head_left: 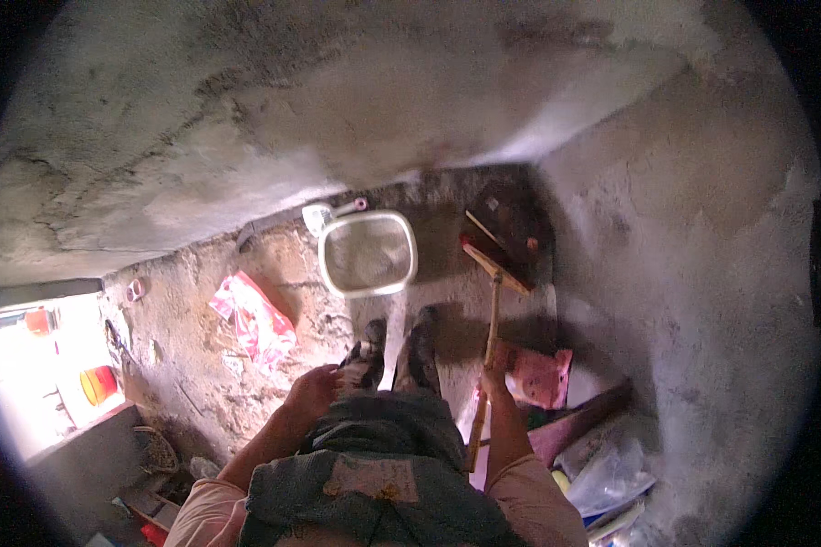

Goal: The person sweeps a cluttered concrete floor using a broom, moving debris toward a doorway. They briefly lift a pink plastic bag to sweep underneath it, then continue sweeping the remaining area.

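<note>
My right hand [494,383] is closed around the wooden handle of a broom [494,308], whose wide head [498,265] points away from me, towards the dark corner of the room. My left hand [321,384] hangs beside my left thigh; its fingers are partly hidden, and I cannot tell whether they are apart. On the floor beyond my feet lies a pale, rounded rectangular frame or basin [323,254]. A white container [316,220] touches or nearly touches its upper left edge. A pink and white plastic bag [256,321] lies to the left.
Concrete walls [725,205] stand ahead and at the right. A pink printed sack [533,375], a board [581,417] and clear plastic bags [609,478] lie by my right side. A basket [156,451] is at the lower left, near a bright opening with an orange bucket [97,385].
</note>
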A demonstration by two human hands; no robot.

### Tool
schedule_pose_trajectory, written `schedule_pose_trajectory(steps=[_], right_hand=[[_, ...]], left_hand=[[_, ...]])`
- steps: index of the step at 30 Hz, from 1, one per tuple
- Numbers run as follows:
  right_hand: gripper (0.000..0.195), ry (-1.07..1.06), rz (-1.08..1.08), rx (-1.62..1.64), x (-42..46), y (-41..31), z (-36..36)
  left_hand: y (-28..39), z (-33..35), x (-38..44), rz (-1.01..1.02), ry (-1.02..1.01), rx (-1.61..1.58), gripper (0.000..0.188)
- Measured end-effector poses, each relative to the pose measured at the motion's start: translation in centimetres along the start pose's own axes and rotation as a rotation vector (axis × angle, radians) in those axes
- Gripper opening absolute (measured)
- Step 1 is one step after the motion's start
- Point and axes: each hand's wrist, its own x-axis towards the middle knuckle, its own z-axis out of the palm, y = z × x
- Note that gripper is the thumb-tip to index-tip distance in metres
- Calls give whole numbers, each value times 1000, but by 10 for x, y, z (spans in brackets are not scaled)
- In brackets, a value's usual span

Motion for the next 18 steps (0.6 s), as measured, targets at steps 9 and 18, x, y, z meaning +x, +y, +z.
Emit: schedule_pose_trajectory(steps=[9, 18], right_hand=[[21, -471, 249, 472, -107, 76, -54], [32, 83, 91, -184, -68, -16, -54]], left_hand=[[-16, -64, 39, -134, -88, -22, 23], [-39, -61, 34, -136, 15, 36, 22]])
